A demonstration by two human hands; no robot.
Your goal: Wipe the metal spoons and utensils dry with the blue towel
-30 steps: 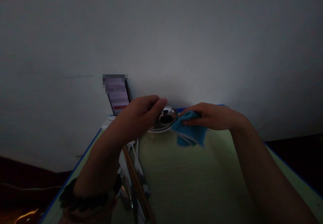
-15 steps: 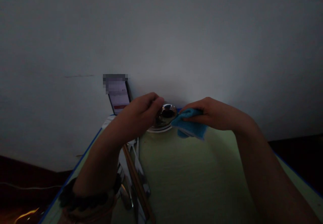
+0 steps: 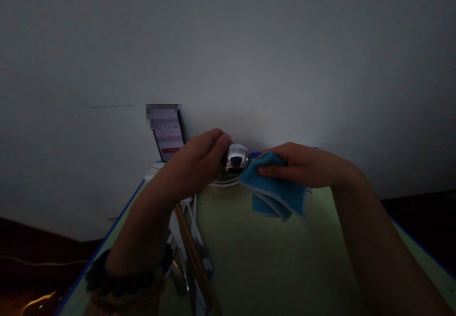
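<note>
My left hand [image 3: 210, 157] is closed at the left side of a shiny, rounded metal utensil [image 3: 238, 156]; its exact kind is hidden behind the fingers. Just below it shows the rim of a white dish with dark lines [image 3: 228, 182]. A folded blue cloth [image 3: 276, 187] is pinched in my right hand [image 3: 299, 164], thumb on the near side. One corner of the cloth reaches the metal's right edge, and the rest hangs down in loose folds over the table.
A phone [image 3: 168, 138] leans on the wall at the back left. Wooden chopsticks [image 3: 194, 254] and metal cutlery [image 3: 200, 244] lie beside my left forearm on the pale green table [image 3: 256, 259], which has a blue edge. The wall [image 3: 285, 69] rises close behind.
The cloth has spread and hangs lower, as my right hand shifted slightly. The metal utensil has turned a little, showing more of its bright rounded side. My left hand stays nearly in place.
</note>
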